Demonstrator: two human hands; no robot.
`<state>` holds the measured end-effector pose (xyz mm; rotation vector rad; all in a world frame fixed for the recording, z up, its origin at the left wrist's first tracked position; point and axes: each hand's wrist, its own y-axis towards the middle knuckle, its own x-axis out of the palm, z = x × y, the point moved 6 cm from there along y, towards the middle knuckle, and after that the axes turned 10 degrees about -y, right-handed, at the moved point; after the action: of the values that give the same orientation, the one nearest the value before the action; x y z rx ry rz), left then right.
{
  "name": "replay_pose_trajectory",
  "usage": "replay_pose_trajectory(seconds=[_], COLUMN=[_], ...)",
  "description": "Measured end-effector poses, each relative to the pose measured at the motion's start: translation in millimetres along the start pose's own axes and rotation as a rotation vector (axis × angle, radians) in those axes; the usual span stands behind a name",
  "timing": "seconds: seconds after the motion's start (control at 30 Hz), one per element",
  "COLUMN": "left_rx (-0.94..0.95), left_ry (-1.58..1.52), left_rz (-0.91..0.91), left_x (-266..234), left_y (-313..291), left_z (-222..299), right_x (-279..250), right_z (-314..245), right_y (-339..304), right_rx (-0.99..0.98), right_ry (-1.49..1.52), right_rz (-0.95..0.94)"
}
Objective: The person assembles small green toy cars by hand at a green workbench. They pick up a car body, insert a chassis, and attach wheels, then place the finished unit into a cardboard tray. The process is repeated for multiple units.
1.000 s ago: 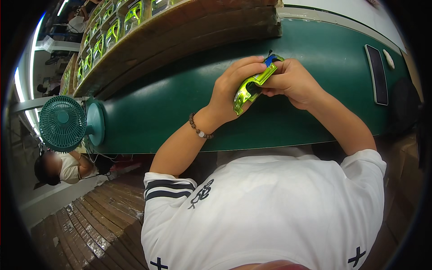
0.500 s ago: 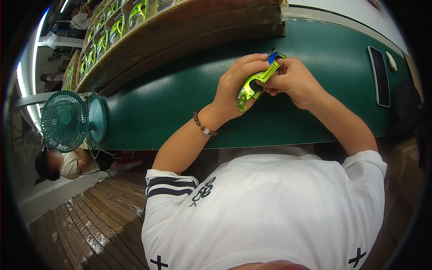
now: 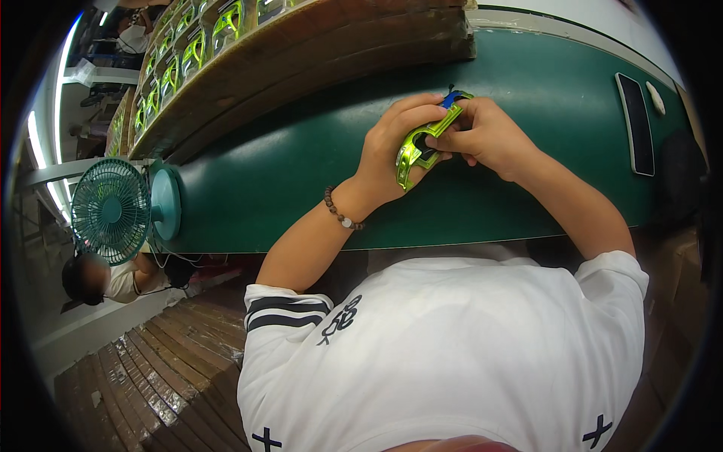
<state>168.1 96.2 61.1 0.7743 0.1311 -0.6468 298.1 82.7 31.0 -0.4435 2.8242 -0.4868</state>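
A shiny lime-green toy car body [image 3: 419,145] with a blue part at its far end is held upright above the green work surface [image 3: 286,181]. My left hand [image 3: 395,145] wraps around its left side, with a bead bracelet on the wrist. My right hand [image 3: 486,134] grips its upper right end, the fingers pressing at the blue part. Both hands touch the car body at once.
A teal desk fan [image 3: 113,211] stands at the table's left end. Wooden trays [image 3: 248,53] holding several green car bodies run along the far side. A dark phone [image 3: 636,124] lies at the right. Stacked cartons [image 3: 151,369] and another person [image 3: 98,275] are lower left.
Both hands have shifted slightly with the car body, which stays gripped between them. Nothing else has moved.
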Motion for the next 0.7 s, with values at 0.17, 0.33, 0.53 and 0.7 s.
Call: replay_pose_trajectory(seconds=[0.17,0.33,0.53,0.7], left_rx=[0.002,-0.141,-0.253,-0.117], left_ry=[-0.010,-0.259,-0.333,-0.253], left_rz=[-0.010,0.078,0.080,0.331], left_x=[0.4,-1.9,1.4,-5.8], left_y=[-0.8,-5.6,-7.5,-7.0], left_z=[0.4,-8.7,-13.7,-4.2], right_x=[-0.1,-1.6,3.2,0.2], right_z=[-7.1,-20.6,-27.8,-37.2], right_y=[-3.3,-15.7,-31.2,-37.9], right_rx=[-0.111,-0.407,-0.794,-0.918], right_ry=[-0.061,-0.443,-0.756,-0.799], right_rz=[-0.002,-0.048,0.282,0.582])
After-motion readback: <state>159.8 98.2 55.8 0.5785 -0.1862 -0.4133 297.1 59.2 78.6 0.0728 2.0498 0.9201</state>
